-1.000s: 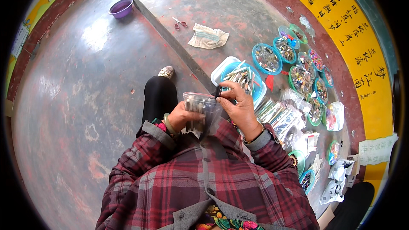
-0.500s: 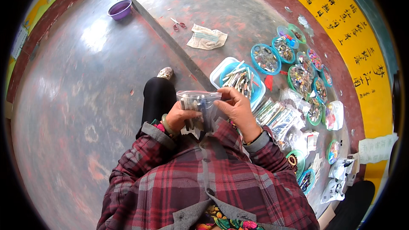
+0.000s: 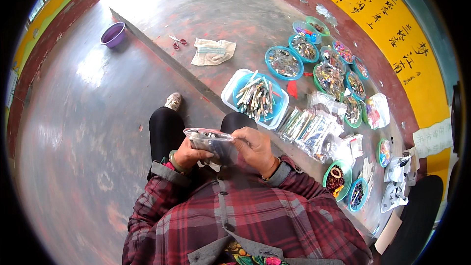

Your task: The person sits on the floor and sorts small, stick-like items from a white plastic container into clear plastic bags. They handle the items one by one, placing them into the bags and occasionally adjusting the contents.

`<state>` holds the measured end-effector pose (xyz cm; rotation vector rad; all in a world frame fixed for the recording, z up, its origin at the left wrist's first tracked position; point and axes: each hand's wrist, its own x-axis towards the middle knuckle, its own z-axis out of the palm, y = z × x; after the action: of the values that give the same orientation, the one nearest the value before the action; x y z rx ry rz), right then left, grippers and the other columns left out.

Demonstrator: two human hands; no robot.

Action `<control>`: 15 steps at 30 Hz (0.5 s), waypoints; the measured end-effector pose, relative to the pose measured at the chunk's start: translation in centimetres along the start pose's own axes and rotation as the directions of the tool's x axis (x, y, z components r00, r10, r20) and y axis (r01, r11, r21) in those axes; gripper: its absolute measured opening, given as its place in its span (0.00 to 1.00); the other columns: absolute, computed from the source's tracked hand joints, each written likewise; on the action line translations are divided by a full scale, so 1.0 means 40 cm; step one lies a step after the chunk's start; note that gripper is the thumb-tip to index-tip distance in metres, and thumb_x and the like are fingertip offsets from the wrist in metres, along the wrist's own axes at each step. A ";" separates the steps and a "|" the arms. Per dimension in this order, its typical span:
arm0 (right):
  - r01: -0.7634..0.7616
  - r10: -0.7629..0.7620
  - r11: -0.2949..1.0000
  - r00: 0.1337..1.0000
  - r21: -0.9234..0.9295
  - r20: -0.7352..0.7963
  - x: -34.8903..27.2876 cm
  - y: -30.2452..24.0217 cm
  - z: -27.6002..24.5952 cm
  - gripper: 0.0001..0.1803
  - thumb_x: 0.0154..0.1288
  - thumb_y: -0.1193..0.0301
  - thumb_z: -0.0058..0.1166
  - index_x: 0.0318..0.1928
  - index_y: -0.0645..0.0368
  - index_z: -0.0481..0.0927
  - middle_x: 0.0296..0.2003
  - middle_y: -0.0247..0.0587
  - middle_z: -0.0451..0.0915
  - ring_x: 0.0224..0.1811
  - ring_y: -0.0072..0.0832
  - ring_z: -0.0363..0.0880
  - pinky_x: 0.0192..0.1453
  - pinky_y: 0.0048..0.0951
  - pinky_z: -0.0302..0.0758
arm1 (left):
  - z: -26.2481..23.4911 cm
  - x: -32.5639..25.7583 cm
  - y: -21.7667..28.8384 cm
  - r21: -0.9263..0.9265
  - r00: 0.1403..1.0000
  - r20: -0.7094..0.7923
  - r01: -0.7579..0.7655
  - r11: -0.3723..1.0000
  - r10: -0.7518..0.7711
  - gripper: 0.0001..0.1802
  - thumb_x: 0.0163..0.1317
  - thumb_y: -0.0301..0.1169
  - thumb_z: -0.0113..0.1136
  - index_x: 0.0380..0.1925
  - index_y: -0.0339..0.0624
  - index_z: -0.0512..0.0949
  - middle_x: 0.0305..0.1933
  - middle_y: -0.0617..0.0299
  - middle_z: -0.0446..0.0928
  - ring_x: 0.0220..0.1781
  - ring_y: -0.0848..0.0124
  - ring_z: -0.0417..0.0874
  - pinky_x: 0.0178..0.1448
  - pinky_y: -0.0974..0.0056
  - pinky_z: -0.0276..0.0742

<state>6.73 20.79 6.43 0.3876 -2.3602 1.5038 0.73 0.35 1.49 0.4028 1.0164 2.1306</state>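
A clear zip bag (image 3: 226, 153) with several slim dark and pale sticks inside is held between my two hands, above my lap. My left hand (image 3: 190, 154) is closed around the bag's left side, thumb across its front. At the right end of the bag's upper edge, my right hand (image 3: 256, 151) pinches the plastic between thumb and fingers. The bag's mouth tilts upward toward me. Just beyond the bag, a blue basin (image 3: 277, 113) inside a white tray (image 3: 228, 99) holds a heap of similar pen-like sticks.
Several filled clear bags (image 3: 314, 135) lie to the right of my knees. Round baskets (image 3: 300, 72) with small trinkets stand behind them. A bead-filled green basket (image 3: 349, 179) sits near my right elbow. Farther off are a cloth (image 3: 212, 51), scissors (image 3: 178, 42) and a purple basin (image 3: 113, 34).
My view has swung, so the surroundings sit farther left. The bag has moved lower and leans so its top edge faces me more. Both hands keep their hold.
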 end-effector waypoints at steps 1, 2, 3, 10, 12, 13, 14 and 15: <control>0.040 -0.039 0.999 0.999 -0.018 0.022 -0.001 0.002 -0.004 0.06 0.58 0.74 0.60 0.36 0.61 0.79 0.29 0.42 0.79 0.30 0.35 0.79 0.34 0.29 0.73 | -0.015 -0.005 -0.011 0.013 1.000 -0.013 0.025 1.000 -0.024 0.30 0.40 0.20 0.69 0.49 0.30 0.74 0.47 0.52 0.80 0.48 0.63 0.82 0.55 0.59 0.77; 0.049 -0.050 0.999 0.998 0.017 0.040 -0.001 0.002 -0.008 0.05 0.58 0.74 0.60 0.35 0.60 0.79 0.29 0.42 0.79 0.31 0.35 0.79 0.34 0.29 0.73 | -0.040 -0.005 -0.027 0.070 0.999 -0.003 0.042 0.997 -0.041 0.29 0.41 0.21 0.69 0.48 0.29 0.75 0.48 0.51 0.80 0.48 0.63 0.82 0.55 0.59 0.77; 0.011 -0.014 0.999 0.998 0.049 0.064 0.001 0.006 -0.018 0.05 0.58 0.74 0.60 0.35 0.60 0.79 0.29 0.41 0.79 0.31 0.34 0.79 0.35 0.29 0.73 | -0.034 -0.002 -0.024 0.081 0.999 -0.010 0.044 0.996 -0.044 0.29 0.41 0.21 0.69 0.48 0.29 0.75 0.48 0.51 0.80 0.48 0.63 0.82 0.55 0.59 0.77; -0.391 0.337 0.914 0.882 -0.113 -0.330 0.054 0.291 -0.116 0.09 0.58 0.73 0.56 0.39 0.64 0.78 0.34 0.48 0.81 0.37 0.36 0.80 0.43 0.32 0.75 | -0.009 0.002 -0.012 0.072 1.000 -0.028 -0.003 0.997 0.005 0.29 0.44 0.18 0.64 0.52 0.29 0.74 0.46 0.55 0.81 0.44 0.70 0.82 0.47 0.66 0.78; -0.427 0.303 0.826 0.887 -0.368 -0.350 0.043 0.447 -0.164 0.13 0.55 0.72 0.56 0.41 0.63 0.78 0.34 0.50 0.81 0.39 0.42 0.79 0.45 0.37 0.75 | -0.010 0.008 -0.011 0.064 1.000 -0.028 0.001 0.998 0.001 0.29 0.44 0.18 0.64 0.52 0.29 0.74 0.45 0.55 0.81 0.43 0.70 0.83 0.47 0.67 0.79; -0.436 0.285 0.758 0.891 -0.485 -0.355 0.037 0.505 -0.177 0.15 0.53 0.71 0.56 0.42 0.63 0.78 0.35 0.51 0.81 0.40 0.45 0.79 0.45 0.39 0.75 | -0.011 0.012 -0.010 0.066 1.000 -0.023 0.005 0.998 -0.003 0.29 0.45 0.18 0.64 0.52 0.29 0.74 0.45 0.55 0.81 0.43 0.70 0.83 0.46 0.67 0.79; -0.445 0.292 0.725 0.890 -0.525 -0.351 0.034 0.537 -0.179 0.15 0.52 0.71 0.56 0.42 0.63 0.78 0.35 0.52 0.80 0.41 0.47 0.79 0.46 0.41 0.74 | -0.011 0.016 -0.009 0.068 1.000 -0.021 0.008 0.998 -0.006 0.29 0.45 0.18 0.64 0.52 0.29 0.74 0.45 0.55 0.81 0.43 0.70 0.83 0.46 0.67 0.79; -0.452 0.299 0.691 0.889 -0.564 -0.347 0.033 0.558 -0.178 0.15 0.51 0.70 0.56 0.41 0.62 0.78 0.35 0.53 0.80 0.42 0.48 0.78 0.47 0.43 0.74 | -0.011 0.017 -0.009 0.071 1.000 -0.019 0.010 0.997 -0.008 0.29 0.45 0.18 0.64 0.52 0.28 0.74 0.45 0.55 0.81 0.42 0.70 0.83 0.46 0.67 0.79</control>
<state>-2.34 36.38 -8.60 -0.4512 -2.6583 0.7119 0.20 0.78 0.92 0.4120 1.1053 2.0985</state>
